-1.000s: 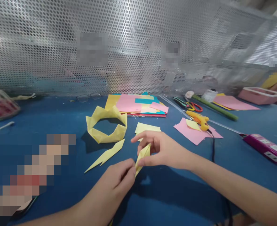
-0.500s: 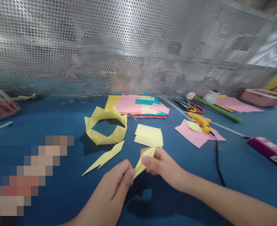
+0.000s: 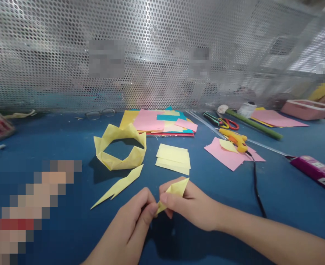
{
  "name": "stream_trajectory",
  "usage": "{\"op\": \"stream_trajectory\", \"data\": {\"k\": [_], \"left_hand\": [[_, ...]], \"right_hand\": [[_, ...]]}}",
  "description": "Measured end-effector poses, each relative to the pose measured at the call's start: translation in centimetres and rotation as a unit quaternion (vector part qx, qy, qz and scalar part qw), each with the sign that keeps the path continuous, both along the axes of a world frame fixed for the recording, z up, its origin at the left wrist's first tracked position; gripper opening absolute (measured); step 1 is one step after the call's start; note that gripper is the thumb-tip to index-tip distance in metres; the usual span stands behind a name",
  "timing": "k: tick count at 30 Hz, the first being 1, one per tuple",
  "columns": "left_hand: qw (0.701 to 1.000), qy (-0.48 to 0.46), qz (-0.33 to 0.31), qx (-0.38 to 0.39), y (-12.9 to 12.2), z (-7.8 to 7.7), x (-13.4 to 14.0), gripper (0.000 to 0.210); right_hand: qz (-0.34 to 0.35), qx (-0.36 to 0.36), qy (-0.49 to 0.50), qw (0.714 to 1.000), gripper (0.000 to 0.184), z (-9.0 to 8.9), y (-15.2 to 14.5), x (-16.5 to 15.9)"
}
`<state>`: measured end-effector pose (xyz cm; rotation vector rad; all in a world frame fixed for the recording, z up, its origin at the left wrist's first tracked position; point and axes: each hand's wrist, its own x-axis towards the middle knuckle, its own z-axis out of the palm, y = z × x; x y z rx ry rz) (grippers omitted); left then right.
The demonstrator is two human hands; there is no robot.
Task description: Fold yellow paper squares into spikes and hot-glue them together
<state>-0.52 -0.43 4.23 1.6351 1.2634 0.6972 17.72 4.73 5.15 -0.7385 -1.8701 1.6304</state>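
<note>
Between my two hands is a small folded piece of yellow paper (image 3: 178,187), its pointed end sticking up to the right. My left hand (image 3: 138,215) pinches its lower left end between thumb and fingers. My right hand (image 3: 188,202) grips the upper part, thumb pressed on the near face. Just beyond lies a small stack of yellow paper sheets (image 3: 173,158). Left of that stands a ring of folded yellow paper (image 3: 120,162) with pointed tips. A flat folded yellow strip (image 3: 119,186) with a forked end lies in front of the ring.
Coloured paper sheets (image 3: 148,120) are piled at the back by a perforated metal screen (image 3: 140,55). On the right are a yellow glue gun (image 3: 235,139) with a black cord, pink paper (image 3: 223,154), scissors (image 3: 228,124), a purple power strip (image 3: 315,173) and a pink basket (image 3: 307,111). A blurred-out arm reaches in at left.
My right hand has turned the folded paper slightly, and its tip now points further right with the fold bulging open more. My left hand keeps its pinch. The view has shifted a little.
</note>
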Motion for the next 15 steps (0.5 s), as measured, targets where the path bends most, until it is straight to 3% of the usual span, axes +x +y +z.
{"op": "stream_trajectory", "data": {"k": [7, 15], "left_hand": [[0.998, -0.044, -0.029, -0.031, -0.15, 0.39, -0.19, 0.037], [0.996, -0.069, -0.042, -0.04, 0.63, 0.06, -0.21, 0.032]], "right_hand": [[0.025, -0.029, -0.007, 0.999, 0.018, 0.27, 0.08, 0.06], [0.042, -0.038, -0.001, 0.998, 0.016, -0.05, 0.16, 0.22]]}}
